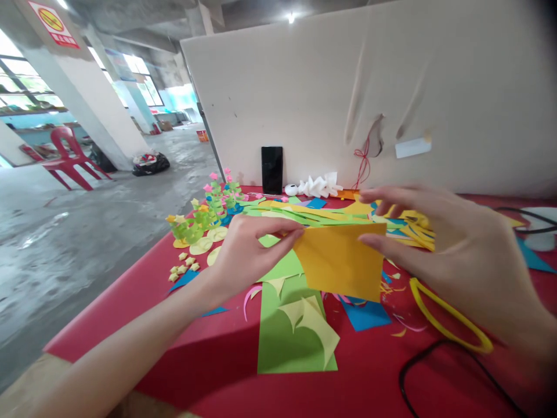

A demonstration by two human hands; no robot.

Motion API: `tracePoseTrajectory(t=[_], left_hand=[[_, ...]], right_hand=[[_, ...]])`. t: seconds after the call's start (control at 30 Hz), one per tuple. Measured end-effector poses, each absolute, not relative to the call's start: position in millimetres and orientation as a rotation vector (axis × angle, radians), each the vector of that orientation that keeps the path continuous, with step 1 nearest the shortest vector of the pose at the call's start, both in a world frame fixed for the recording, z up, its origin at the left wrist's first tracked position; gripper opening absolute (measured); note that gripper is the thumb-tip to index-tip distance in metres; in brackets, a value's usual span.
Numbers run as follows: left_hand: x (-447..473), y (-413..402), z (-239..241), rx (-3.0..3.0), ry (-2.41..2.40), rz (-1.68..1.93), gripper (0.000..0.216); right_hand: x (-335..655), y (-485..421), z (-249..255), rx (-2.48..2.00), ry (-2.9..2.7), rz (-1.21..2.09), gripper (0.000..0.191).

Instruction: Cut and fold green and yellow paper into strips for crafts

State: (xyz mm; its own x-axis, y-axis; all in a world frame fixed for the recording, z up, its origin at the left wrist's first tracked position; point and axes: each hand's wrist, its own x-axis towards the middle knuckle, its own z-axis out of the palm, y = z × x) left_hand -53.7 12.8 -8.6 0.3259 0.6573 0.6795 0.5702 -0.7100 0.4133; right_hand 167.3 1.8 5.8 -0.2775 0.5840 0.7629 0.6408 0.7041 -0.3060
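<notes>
I hold an orange-yellow sheet of paper [339, 261] above the red table [195, 360]. My left hand [248, 247] pinches its upper left corner, fingers closed on the edge. My right hand [452, 244] grips its upper right corner between thumb and fingers. Under the sheet lies a green sheet [282, 342] with yellow cut-out shapes [313, 319] on it. A blue piece of paper [368, 316] lies just right of the green one.
Green paper spirals with small stars [204, 215] stand at the table's left. A dark phone [272, 169] leans on the white board [348, 87]. White folded paper [319, 186], a yellow paper loop [448, 313], a black cable [435, 371] and scattered strips surround the work. A red chair [69, 157] stands far left.
</notes>
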Motion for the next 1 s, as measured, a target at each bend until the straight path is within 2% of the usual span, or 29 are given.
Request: tracePoseTrajectory(t=[0.07, 0.17, 0.2, 0.53, 0.73, 1.0], left_hand=[[-52.1, 13.3, -10.4, 2.462, 1.125, 1.346, 0.010], [-49.5, 11.4, -10.9, 2.443, 1.087, 1.324, 0.010], [-49.1, 10.7, -10.8, 2.436, 1.092, 1.310, 0.011], [-58.0, 29.1, -15.5, 2.365, 1.329, 1.293, 0.013], [-50.9, 19.6, -12.5, 2.416, 1.112, 1.365, 0.014], [-38.0, -0.3, -12.4, 2.663, 0.904, 1.395, 0.006]], right_hand=[[161.6, 1.7, 0.5, -0.917, -1.993, -0.056, 0.035], [156.7, 1.7, -4.9, -0.846, -1.995, -0.054, 0.007], [156.5, 1.8, -5.5, -0.819, -1.985, -0.067, 0.005], [158.4, 9.4, -7.4, -0.809, -1.990, -0.262, 0.010], [155.8, 6.0, -10.4, -0.817, -2.017, -0.293, 0.006], [144.3, -6.3, -16.7, -0.765, -2.084, -0.107, 0.004]])
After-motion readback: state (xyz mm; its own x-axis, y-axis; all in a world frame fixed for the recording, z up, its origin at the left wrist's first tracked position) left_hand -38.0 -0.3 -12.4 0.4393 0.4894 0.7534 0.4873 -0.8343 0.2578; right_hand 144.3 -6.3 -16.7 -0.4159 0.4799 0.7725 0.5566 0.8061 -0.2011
